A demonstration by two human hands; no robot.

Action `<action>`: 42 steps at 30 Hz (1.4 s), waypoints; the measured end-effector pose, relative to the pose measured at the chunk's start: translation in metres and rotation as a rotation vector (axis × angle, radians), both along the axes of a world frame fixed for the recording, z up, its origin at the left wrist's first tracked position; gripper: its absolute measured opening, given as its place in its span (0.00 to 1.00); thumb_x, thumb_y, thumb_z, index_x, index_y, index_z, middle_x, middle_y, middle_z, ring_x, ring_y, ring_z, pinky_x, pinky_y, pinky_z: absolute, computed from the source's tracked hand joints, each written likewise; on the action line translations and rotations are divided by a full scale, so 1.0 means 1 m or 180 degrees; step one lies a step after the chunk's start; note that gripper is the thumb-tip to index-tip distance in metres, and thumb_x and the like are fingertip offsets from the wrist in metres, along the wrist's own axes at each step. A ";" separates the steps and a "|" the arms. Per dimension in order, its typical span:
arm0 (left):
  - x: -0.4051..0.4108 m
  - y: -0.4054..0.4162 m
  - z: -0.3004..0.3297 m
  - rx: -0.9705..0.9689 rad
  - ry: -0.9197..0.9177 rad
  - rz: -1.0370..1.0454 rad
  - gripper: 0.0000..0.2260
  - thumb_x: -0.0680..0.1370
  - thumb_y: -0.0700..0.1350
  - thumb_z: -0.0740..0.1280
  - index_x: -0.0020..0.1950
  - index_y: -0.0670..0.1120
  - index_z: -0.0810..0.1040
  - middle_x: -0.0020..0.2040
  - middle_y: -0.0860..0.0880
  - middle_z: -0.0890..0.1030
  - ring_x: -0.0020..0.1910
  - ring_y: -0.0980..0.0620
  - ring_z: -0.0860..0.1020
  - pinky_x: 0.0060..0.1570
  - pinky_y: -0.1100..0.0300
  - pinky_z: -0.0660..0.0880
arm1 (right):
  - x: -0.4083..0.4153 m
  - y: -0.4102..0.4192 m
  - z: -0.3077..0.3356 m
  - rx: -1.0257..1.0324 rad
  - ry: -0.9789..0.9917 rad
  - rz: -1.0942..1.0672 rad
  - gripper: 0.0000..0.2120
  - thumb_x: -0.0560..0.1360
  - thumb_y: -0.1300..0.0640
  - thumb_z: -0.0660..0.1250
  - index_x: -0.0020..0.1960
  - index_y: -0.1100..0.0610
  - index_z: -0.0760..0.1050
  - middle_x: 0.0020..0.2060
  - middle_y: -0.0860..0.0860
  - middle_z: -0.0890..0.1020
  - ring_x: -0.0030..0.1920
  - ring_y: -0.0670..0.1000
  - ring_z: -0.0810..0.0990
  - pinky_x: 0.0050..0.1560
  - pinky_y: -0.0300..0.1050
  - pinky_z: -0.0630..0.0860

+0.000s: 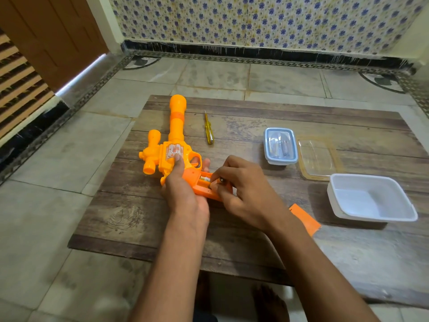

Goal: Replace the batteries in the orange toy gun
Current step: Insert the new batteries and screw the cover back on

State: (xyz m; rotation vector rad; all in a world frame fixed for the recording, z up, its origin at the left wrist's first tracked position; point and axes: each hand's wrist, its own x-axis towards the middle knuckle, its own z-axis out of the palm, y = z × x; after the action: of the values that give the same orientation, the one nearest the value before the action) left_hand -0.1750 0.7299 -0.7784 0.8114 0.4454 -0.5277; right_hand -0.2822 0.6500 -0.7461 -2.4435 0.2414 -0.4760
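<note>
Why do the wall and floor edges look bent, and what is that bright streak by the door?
Head view: the wide-angle lens bows the tiled wall and table edges; the streak is daylight under the door; the hands' shadows are soft.

Soft daylight (edges warped, blurred)

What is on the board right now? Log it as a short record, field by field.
left hand: holds the orange toy gun down, thumb on its sticker
right hand: pinches a battery at the open compartment in the gun's grip
battery cover: off, lying by the right forearm
screwdriver: lying beside the barrel, untouched
white tub: open
small lidded box: closed
</note>
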 end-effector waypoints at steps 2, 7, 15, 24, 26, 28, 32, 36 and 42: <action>0.001 0.000 -0.002 -0.0034 0.0005 -0.0029 0.22 0.81 0.50 0.69 0.72 0.41 0.75 0.64 0.35 0.81 0.40 0.43 0.87 0.43 0.48 0.85 | -0.001 -0.002 -0.001 0.0011 0.0019 -0.0003 0.11 0.74 0.56 0.68 0.51 0.60 0.85 0.42 0.52 0.77 0.41 0.49 0.75 0.41 0.41 0.68; 0.000 0.000 -0.001 -0.0029 0.0004 -0.0036 0.21 0.81 0.49 0.69 0.71 0.43 0.76 0.64 0.36 0.82 0.39 0.43 0.87 0.47 0.47 0.84 | 0.001 -0.001 -0.001 -0.0039 0.0132 -0.0009 0.13 0.72 0.57 0.66 0.51 0.59 0.85 0.43 0.51 0.75 0.41 0.51 0.75 0.41 0.48 0.74; -0.001 0.001 0.002 -0.0014 0.0029 -0.0050 0.21 0.80 0.50 0.70 0.71 0.44 0.76 0.62 0.37 0.83 0.42 0.43 0.87 0.55 0.42 0.82 | 0.002 0.002 0.003 -0.0304 0.0296 0.0121 0.16 0.72 0.56 0.62 0.51 0.59 0.85 0.42 0.51 0.72 0.40 0.52 0.74 0.38 0.56 0.75; -0.011 0.008 0.019 -0.0389 0.0150 -0.0163 0.21 0.83 0.51 0.65 0.75 0.44 0.72 0.67 0.35 0.79 0.56 0.40 0.83 0.31 0.55 0.81 | 0.005 0.002 0.003 -0.0284 -0.0364 0.0068 0.15 0.79 0.52 0.64 0.51 0.60 0.86 0.39 0.52 0.73 0.35 0.53 0.74 0.32 0.52 0.75; -0.012 0.008 0.020 -0.0457 0.0155 -0.0185 0.22 0.84 0.51 0.64 0.75 0.43 0.72 0.67 0.34 0.79 0.57 0.39 0.82 0.30 0.56 0.81 | 0.006 0.003 0.003 -0.0343 -0.0448 0.0036 0.14 0.76 0.54 0.67 0.49 0.61 0.87 0.38 0.55 0.75 0.34 0.56 0.77 0.31 0.53 0.76; -0.011 0.009 0.018 -0.0493 0.0127 -0.0182 0.22 0.84 0.52 0.64 0.75 0.43 0.72 0.68 0.34 0.79 0.56 0.40 0.82 0.32 0.56 0.82 | 0.008 0.004 0.003 -0.0439 -0.0522 -0.0064 0.11 0.73 0.56 0.70 0.46 0.62 0.86 0.38 0.56 0.76 0.33 0.57 0.77 0.30 0.53 0.76; -0.010 0.008 0.017 -0.0483 0.0102 -0.0233 0.23 0.84 0.53 0.64 0.74 0.41 0.72 0.69 0.35 0.78 0.58 0.40 0.82 0.32 0.57 0.82 | 0.008 0.008 0.002 -0.0484 -0.0629 -0.0295 0.08 0.72 0.55 0.74 0.44 0.61 0.86 0.39 0.55 0.75 0.35 0.54 0.76 0.32 0.48 0.76; -0.008 0.008 0.014 -0.0478 0.0100 -0.0242 0.24 0.83 0.54 0.64 0.73 0.40 0.73 0.65 0.35 0.81 0.59 0.39 0.84 0.54 0.43 0.83 | 0.000 0.004 0.011 0.0609 -0.0853 -0.0375 0.11 0.74 0.64 0.66 0.50 0.59 0.86 0.42 0.50 0.75 0.43 0.45 0.74 0.43 0.33 0.67; -0.011 0.007 0.020 -0.0229 0.0034 -0.0058 0.20 0.83 0.52 0.65 0.72 0.44 0.74 0.60 0.36 0.84 0.51 0.42 0.86 0.57 0.41 0.81 | -0.007 -0.008 0.016 0.1920 -0.0667 -0.0009 0.20 0.75 0.75 0.57 0.55 0.61 0.83 0.50 0.43 0.84 0.47 0.39 0.78 0.44 0.30 0.71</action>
State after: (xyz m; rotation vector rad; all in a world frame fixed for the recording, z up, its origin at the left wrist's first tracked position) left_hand -0.1864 0.7373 -0.7583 0.7446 0.4268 -0.5621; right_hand -0.2889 0.6421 -0.7299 -1.7938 0.2553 -0.5610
